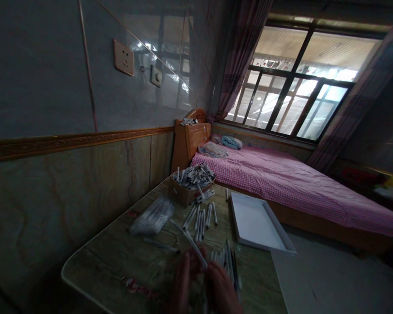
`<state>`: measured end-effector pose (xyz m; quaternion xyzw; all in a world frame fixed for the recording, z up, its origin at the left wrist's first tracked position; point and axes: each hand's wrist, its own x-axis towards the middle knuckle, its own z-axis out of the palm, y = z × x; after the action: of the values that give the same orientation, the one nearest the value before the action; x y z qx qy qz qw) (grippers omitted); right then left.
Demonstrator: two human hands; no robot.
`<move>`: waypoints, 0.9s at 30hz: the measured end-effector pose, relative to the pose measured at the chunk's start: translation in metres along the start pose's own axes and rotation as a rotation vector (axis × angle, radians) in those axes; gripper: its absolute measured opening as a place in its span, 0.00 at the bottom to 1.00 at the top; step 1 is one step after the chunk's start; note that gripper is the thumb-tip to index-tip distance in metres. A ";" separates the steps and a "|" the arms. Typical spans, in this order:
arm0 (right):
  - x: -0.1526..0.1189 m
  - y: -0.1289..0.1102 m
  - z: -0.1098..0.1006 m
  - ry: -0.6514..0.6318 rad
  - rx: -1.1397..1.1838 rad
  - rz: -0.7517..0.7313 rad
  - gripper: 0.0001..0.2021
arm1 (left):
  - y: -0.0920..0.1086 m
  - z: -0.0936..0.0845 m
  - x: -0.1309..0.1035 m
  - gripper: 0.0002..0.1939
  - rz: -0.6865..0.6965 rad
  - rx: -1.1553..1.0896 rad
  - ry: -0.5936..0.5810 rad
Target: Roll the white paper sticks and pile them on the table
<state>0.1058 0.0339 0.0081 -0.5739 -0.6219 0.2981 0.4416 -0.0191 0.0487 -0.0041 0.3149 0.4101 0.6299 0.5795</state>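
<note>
Both hands are close together at the near side of the table, slightly blurred. A slim pale pen [195,249], apparently with a clear sleeve at its far end, slants up and left between them. My right hand [221,285] pinches its near end. Around its lower part my left hand [185,277] is closed, though its fingertips are partly hidden. Just beyond the right hand, a row of pens [228,261] lies side by side, some with dark pointed tips. Farther off lie several loose pale pens [200,223]. A single pen [160,245] rests left of the hands.
A cardboard box [183,195] heaped with pens stands at the table's far end. Before it lies a clear plastic bag [153,216]. A shallow white box lid [253,222] overhangs the right edge of the table [118,261]. A bed [265,174] stands beyond; a tiled wall runs left.
</note>
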 end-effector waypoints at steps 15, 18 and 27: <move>-0.054 -0.062 0.059 -0.149 0.445 0.161 0.24 | 0.060 -0.007 -0.032 0.29 -0.207 -0.194 0.136; -0.055 -0.072 0.046 -0.116 0.032 0.067 0.22 | 0.064 0.001 -0.032 0.28 -0.194 -0.208 0.149; -0.054 -0.072 0.031 -0.066 -0.356 0.111 0.22 | 0.051 0.019 -0.025 0.29 -0.226 -0.316 0.201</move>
<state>0.0432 -0.0262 0.0471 -0.6663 -0.6463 0.2259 0.2956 -0.0234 0.0269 0.0511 0.1081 0.3947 0.6457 0.6447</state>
